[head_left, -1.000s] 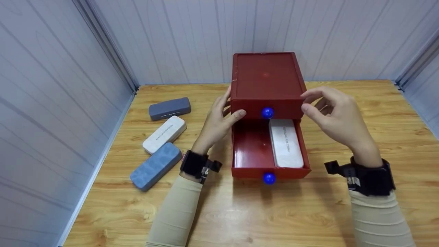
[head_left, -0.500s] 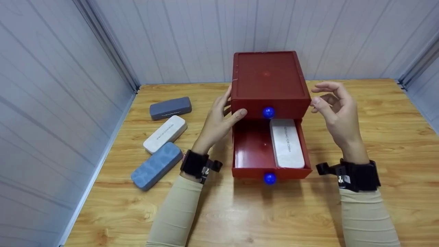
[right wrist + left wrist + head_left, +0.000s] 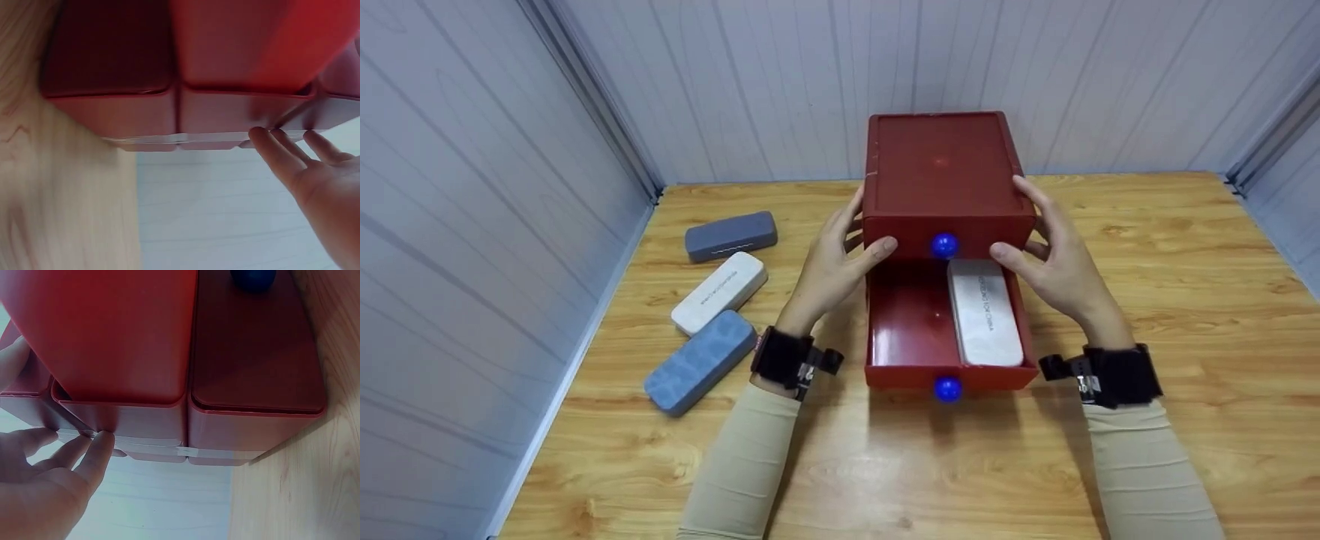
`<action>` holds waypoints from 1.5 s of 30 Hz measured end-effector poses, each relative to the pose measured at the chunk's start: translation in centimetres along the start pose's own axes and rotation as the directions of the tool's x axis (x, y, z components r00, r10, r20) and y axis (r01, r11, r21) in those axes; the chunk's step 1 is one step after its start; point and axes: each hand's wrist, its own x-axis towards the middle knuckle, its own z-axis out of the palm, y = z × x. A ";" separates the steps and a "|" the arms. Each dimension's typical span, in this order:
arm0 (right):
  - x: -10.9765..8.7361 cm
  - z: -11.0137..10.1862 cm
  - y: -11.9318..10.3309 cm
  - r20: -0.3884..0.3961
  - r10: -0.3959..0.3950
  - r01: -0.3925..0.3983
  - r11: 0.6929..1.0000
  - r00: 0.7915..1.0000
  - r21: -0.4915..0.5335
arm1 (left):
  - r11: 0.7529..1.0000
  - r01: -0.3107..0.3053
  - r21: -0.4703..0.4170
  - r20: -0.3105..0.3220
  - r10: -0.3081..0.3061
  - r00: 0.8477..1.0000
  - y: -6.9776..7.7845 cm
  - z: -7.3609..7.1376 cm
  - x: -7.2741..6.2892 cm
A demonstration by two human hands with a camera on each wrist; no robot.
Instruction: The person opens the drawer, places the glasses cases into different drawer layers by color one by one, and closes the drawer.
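Note:
A red drawer cabinet [image 3: 941, 165] stands at the back wall, a blue ball knob [image 3: 945, 246] on its top drawer front. The drawer [image 3: 911, 319] beneath is pulled out. A white glasses case [image 3: 986, 315] lies along that drawer's right side. My left hand [image 3: 834, 259] rests on the cabinet's left front corner, thumb on the front and fairly straight fingers on the side. At the opposite corner my right hand [image 3: 1061, 259] touches likewise. In the left wrist view, a lower closed drawer [image 3: 253, 343] shows under the pulled-out one.
Left of the cabinet lie a dark grey-blue glasses case [image 3: 731, 235], another white glasses case [image 3: 718, 292] and a blue glasses case [image 3: 701, 364]; the last two touch. The wooden table [image 3: 885, 480] meets pale panel walls [image 3: 780, 90] behind and at both sides.
My right hand moved off the cabinet's right edge with loosely bent fingers, then came back in to its right side, thumb now on the front. My left hand and the drawers stayed put.

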 end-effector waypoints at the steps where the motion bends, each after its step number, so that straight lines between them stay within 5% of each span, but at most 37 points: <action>1: 0.0 0.0 0.2 0.003 -0.001 0.001 1.000 1.000 -0.002 | 1.000 -0.004 0.001 0.002 0.004 1.000 0.0 0.0 0.0; 12: 0.0 0.1 0.6 0.001 -0.009 0.009 1.000 1.000 -0.021 | 0.999 -0.027 0.023 0.044 0.026 0.999 0.0 -0.7 0.1; 22: 0.1 0.0 0.8 0.031 -0.021 0.023 0.999 0.999 -0.047 | 0.991 -0.052 0.121 0.137 0.035 0.990 1.2 -3.4 -0.2; 28: 0.1 0.1 1.0 0.036 -0.029 0.031 0.997 0.999 -0.072 | 0.979 -0.081 0.186 0.103 0.062 0.993 1.7 -5.2 -0.8; 32: 0.1 0.1 1.0 0.033 -0.039 0.042 0.994 0.999 -0.099 | 0.938 -0.078 0.337 0.109 0.044 0.993 1.6 -6.7 -1.1; 36: 0.1 0.1 1.1 0.030 -0.039 0.042 0.994 0.999 -0.104 | 0.865 -0.070 0.497 0.141 -0.001 0.990 1.4 -8.8 -1.2; 45: 0.1 0.4 1.3 0.033 -0.028 0.031 0.995 0.999 -0.100 | 0.740 -0.044 0.671 0.186 -0.110 0.976 -1.4 -14.2 -1.7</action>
